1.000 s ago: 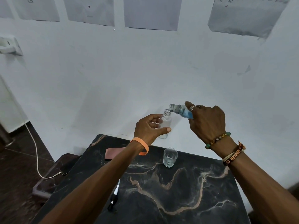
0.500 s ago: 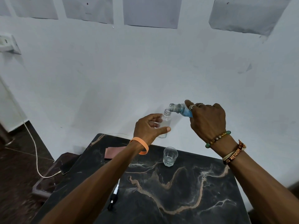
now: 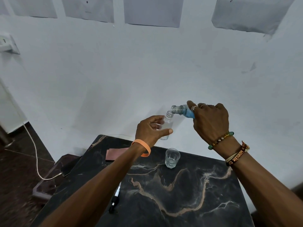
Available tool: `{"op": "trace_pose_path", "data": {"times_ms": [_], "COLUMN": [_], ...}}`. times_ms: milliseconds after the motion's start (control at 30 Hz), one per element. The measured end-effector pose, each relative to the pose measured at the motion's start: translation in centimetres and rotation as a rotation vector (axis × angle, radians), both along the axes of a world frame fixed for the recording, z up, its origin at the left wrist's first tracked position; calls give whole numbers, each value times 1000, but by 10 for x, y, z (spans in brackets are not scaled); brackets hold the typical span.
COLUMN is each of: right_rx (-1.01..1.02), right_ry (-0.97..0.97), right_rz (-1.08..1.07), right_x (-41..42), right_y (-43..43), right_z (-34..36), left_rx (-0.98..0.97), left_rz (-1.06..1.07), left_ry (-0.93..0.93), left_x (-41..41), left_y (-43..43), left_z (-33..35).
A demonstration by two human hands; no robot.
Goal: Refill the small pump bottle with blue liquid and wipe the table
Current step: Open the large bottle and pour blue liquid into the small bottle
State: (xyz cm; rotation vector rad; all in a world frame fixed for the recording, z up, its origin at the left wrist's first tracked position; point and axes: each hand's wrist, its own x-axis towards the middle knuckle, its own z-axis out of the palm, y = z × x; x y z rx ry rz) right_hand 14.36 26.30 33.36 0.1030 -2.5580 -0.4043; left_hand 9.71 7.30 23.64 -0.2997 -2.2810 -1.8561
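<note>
My left hand (image 3: 151,131) grips a small clear bottle (image 3: 166,126) upright in the air above the far edge of the black marble table (image 3: 180,194); its neck is uncapped. My right hand (image 3: 210,122) holds a larger clear bottle with blue liquid (image 3: 182,110) tipped nearly sideways, its open mouth just above and right of the small bottle's neck. The blue liquid sits in the body near my fingers. The pump head (image 3: 115,199), white and black, lies on the table beside my left forearm.
A small glass (image 3: 172,158) with clear liquid stands near the table's far edge. A pinkish cloth (image 3: 114,154) lies at the far left corner. A phone (image 3: 66,168) on a white cable rests on a lower surface to the left. White wall close behind.
Both hands and the bottles have hardly moved. The blue bottle stays tipped over the small bottle's neck; the view has shifted slightly.
</note>
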Motion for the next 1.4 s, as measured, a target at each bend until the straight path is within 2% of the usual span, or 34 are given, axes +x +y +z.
{"op": "trace_pose_path", "data": {"times_ms": [1400], "right_rx": [29], "right_ry": [-22], "right_rz": [-8], "right_x": [6], "right_y": [-10], "right_z": [3], "left_rx": [5], "left_rz": [23], "left_ry": [-42], "left_x": [7], "left_y": [-5], "left_z": [-2]}}
